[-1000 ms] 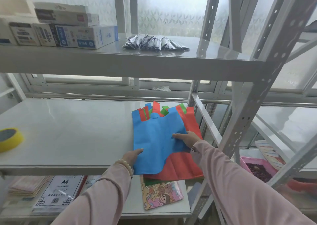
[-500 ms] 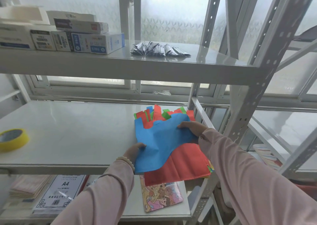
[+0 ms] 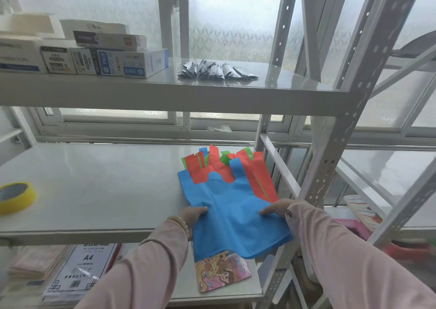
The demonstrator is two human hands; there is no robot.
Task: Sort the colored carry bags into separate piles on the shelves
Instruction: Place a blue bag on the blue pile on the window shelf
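A blue carry bag (image 3: pixel 232 210) lies flat on top of a pile of red bags (image 3: pixel 259 179) and green bags (image 3: pixel 225 157) at the right end of the middle shelf (image 3: pixel 94 190); its lower end hangs over the front edge. My left hand (image 3: pixel 194 214) grips the blue bag's left edge. My right hand (image 3: pixel 278 208) holds its right side, fingers on top of the fabric. The handles of the lower bags stick out at the back.
A yellow tape roll (image 3: pixel 15 197) sits at the shelf's left. Boxes (image 3: pixel 106 56) and dark packets (image 3: pixel 217 69) are on the upper shelf. Below lie an A4 paper pack (image 3: pixel 82 271) and a cartoon-printed board (image 3: pixel 223 271). A perforated metal post (image 3: pixel 330 167) stands right.
The blue bag, bunched and lifted half a second ago, is now spread flat and pulled toward me over the pile. Both hands moved down to its sides.
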